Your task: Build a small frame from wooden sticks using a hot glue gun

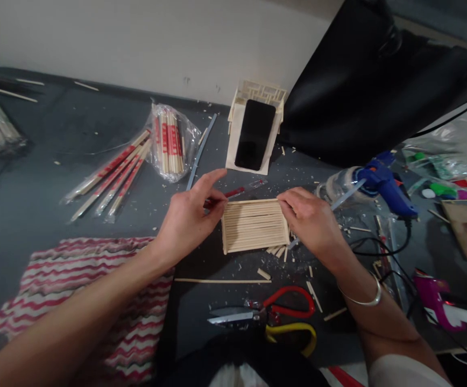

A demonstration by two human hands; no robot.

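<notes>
**Desk:** What do you have, starting from the left?

**Operator:** I see a red-and-white striped cloth (96, 290) on the dark counter (27, 193). Behind it are wrapped chopsticks (112, 172) and a clear bag of chopsticks (171, 141).

**Desk:** And the hands?

**Operator:** The left hand (189, 215) has its fingers (217, 207) closed on the left edge of the stick panel (253, 226), thumb towards me and index finger raised. A red-tipped tool (235, 192) lies just behind those fingers (I cannot tell whether they touch it). The panel is a flat raft of pale sticks laid side by side. It is held low over the middle of the counter, with loose offcuts beside its near edge.

**Desk:** Right side?

**Operator:** The right hand (310, 220) has its fingers (288, 204) clamped over the panel's right edge, with a bangle (365, 298) on that wrist. Beyond the panel a dark phone (255, 134) leans in a stick-built stand (257, 91). Red and yellow scissors (274, 312) lie nearer to me. Further right are a blue glue gun (387, 185) and a black bag (370, 91).
</notes>
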